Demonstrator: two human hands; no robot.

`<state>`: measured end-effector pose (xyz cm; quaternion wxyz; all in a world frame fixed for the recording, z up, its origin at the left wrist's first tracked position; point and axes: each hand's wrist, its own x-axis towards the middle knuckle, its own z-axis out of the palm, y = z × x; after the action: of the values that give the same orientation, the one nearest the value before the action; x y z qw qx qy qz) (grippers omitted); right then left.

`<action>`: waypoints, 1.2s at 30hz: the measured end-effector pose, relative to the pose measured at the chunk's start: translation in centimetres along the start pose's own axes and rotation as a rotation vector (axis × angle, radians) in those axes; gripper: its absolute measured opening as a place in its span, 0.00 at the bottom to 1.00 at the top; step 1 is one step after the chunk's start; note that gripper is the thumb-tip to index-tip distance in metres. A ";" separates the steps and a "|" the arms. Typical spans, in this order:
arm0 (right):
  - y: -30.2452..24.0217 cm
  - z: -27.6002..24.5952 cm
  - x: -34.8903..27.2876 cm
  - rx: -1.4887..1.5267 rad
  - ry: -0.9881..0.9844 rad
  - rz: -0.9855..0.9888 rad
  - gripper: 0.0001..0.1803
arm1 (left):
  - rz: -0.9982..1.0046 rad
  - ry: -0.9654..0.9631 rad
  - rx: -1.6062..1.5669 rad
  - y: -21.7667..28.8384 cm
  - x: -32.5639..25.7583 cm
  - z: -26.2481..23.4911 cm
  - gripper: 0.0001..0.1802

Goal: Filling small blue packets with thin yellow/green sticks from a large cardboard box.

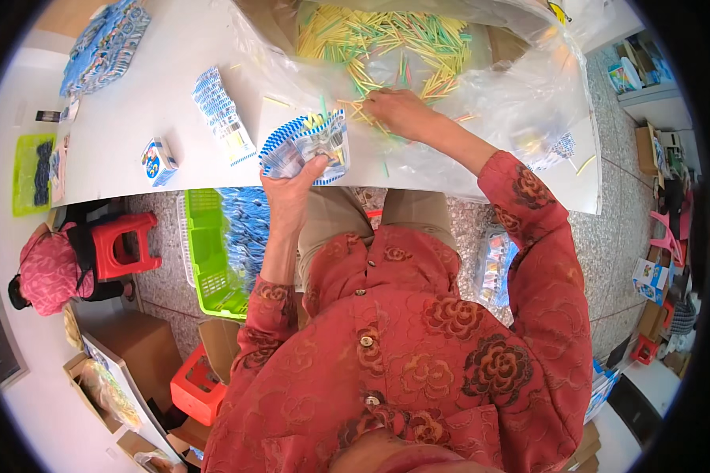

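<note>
My left hand point(293, 183) is closed round the lower part of a blue-and-white checked packet point(282, 150). Its mouth gapes upward, and yellow and green stick ends show in it. My right hand point(406, 115) reaches over the table to the near edge of a heap of thin coloured sticks point(386, 35), mostly yellow and green with some orange. Its fingers are curled together among the sticks, with a few poking out by the fingertips. Clear plastic sheeting point(521, 94) lies under and around the heap.
A strip of flat packets point(222, 114) and a small box point(158, 162) lie on the white table point(158, 87). Stacked blue packets point(106, 47) sit far left. Below the table are a green basket point(213, 268) and red stools point(126, 244); another person point(47, 268) is at left.
</note>
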<state>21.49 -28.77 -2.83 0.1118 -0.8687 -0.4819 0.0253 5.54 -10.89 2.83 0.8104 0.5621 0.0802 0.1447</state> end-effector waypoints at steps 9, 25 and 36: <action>1.7 -0.6 -1.0 0.153 0.098 0.069 0.09 | -0.028 -0.045 0.017 -0.4 -0.1 0.3 0.18; -6.8 -16.0 -2.9 0.675 0.650 -0.074 0.07 | -0.098 -0.041 0.094 -0.7 0.0 1.8 0.17; -8.6 -13.4 -2.9 0.431 0.614 -0.338 0.09 | -0.110 -0.062 0.151 -0.2 -0.1 2.1 0.14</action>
<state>14.83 -29.11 11.87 0.4322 -0.7012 -0.5458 -0.1535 6.14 -12.84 3.35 0.7746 0.6204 0.0966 0.0760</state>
